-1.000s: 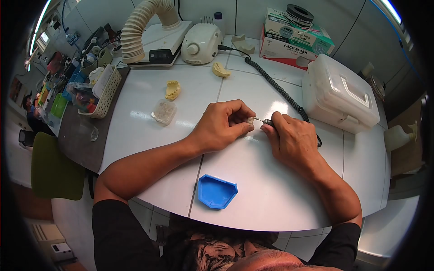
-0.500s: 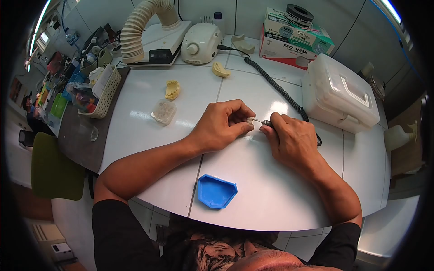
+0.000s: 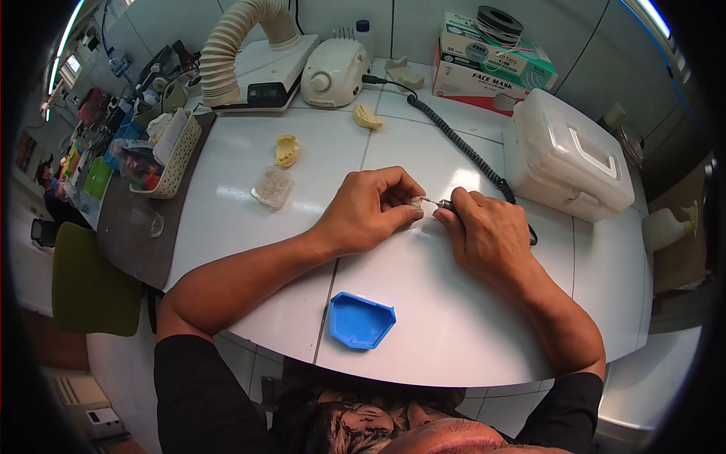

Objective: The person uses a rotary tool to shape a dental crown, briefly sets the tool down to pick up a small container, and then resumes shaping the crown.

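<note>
Pinched between the thumb and fingers of my left hand (image 3: 361, 213) is a small whitish piece (image 3: 417, 202), mostly covered by the fingertips. My right hand (image 3: 493, 236) is closed around a dark rotary handpiece (image 3: 445, 205), and its thin metal bit (image 3: 429, 200) points left, right at the piece. A coiled black cord (image 3: 461, 144) links the handpiece side to a white control unit (image 3: 333, 73) at the back. Nearer my body lies a blue angular tray (image 3: 363, 321). Beyond my left hand are a yellow dental cast (image 3: 287, 150) and a small clear box (image 3: 273, 188).
Another yellow cast (image 3: 367, 117) lies farther back. A white dust extractor with a ribbed hose (image 3: 219, 68) stands back left, beside a cream basket (image 3: 181, 155). At the right sit a white lidded case (image 3: 571, 159) and face mask boxes (image 3: 484, 83) topped by a wire spool (image 3: 500, 23).
Both hands keep nearly the same pose and grip, with the bit still at the whitish piece. The view has shifted very slightly.
</note>
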A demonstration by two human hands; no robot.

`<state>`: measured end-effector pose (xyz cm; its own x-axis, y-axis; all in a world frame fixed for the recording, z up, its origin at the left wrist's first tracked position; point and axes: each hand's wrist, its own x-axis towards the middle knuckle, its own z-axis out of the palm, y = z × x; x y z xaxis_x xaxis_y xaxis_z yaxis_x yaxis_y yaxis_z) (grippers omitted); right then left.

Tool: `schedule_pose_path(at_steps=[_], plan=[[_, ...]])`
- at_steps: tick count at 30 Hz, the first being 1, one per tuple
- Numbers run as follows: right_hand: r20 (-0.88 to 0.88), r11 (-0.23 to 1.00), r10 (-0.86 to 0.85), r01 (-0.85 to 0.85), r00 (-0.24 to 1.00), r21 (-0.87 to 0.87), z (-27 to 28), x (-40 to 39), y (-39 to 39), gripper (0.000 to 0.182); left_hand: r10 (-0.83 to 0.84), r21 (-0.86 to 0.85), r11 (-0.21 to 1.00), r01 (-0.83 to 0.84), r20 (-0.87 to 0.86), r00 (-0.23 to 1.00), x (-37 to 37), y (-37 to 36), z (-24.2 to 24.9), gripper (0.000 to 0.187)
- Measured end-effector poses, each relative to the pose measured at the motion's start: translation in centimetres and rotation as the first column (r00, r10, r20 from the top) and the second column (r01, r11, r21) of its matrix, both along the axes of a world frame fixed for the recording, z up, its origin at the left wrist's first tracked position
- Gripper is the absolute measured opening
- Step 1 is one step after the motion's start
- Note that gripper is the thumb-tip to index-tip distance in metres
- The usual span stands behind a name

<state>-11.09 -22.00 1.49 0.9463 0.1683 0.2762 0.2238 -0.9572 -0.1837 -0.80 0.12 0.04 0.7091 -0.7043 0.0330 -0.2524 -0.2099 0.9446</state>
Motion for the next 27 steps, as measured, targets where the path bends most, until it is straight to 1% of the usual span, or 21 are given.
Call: schedule_pose_path(at_steps=[1, 4, 7, 10, 13, 16, 19, 22, 27], plan=[[-0.006, 1.0, -0.013, 0.013, 1.0, 0.0, 0.01, 0.02, 0.03, 0.036, 0.003, 0.006, 1.0, -0.003, 0.011, 1.0, 0.0, 0.0, -0.01, 0.023], [0.007, 0.999, 0.035, -0.035, 0.999, -0.006, -0.07, -0.06, -0.1, 0.037, 0.011, 0.012, 1.0, -0.012, 0.038, 0.999, 0.02, -0.01, -0.01, 0.024], [-0.023, 1.0, -0.023, 0.023, 0.999, -0.007, 0.09, -0.02, 0.09, 0.037, 0.012, 0.012, 1.0, -0.013, 0.041, 0.999, 0.04, -0.03, -0.13, 0.024], [0.01, 0.999, 0.035, -0.035, 0.999, -0.011, -0.1, -0.08, -0.08, 0.037, 0.009, 0.023, 1.0, -0.01, 0.041, 0.999, 0.08, 0.01, -0.02, 0.023], [-0.011, 1.0, -0.018, 0.018, 1.0, -0.017, 0.11, -0.02, 0.12, 0.036, 0.006, 0.024, 1.0, -0.007, 0.042, 0.999, 0.04, -0.01, 0.02, 0.023], [0.025, 0.999, 0.045, -0.044, 0.999, -0.011, -0.05, -0.05, -0.09, 0.037, 0.006, 0.027, 1.0, -0.007, 0.046, 0.999, 0.01, 0.0, 0.13, 0.023], [0.03, 1.0, -0.011, 0.011, 0.999, 0.004, -0.21, 0.04, -0.03, 0.037, 0.003, 0.019, 1.0, -0.004, 0.046, 0.999, -0.01, 0.04, 0.12, 0.023], [0.052, 1.0, -0.005, 0.003, 0.999, 0.022, -0.37, 0.11, -0.17, 0.037, -0.002, 0.01, 1.0, 0.002, 0.052, 0.999, -0.02, 0.03, 0.04, 0.023], [0.041, 1.0, 0.018, -0.018, 0.999, 0.009, -0.23, 0.04, -0.18, 0.037, -0.003, -0.002, 1.0, 0.003, 0.038, 0.999, -0.12, 0.04, 0.06, 0.023]])
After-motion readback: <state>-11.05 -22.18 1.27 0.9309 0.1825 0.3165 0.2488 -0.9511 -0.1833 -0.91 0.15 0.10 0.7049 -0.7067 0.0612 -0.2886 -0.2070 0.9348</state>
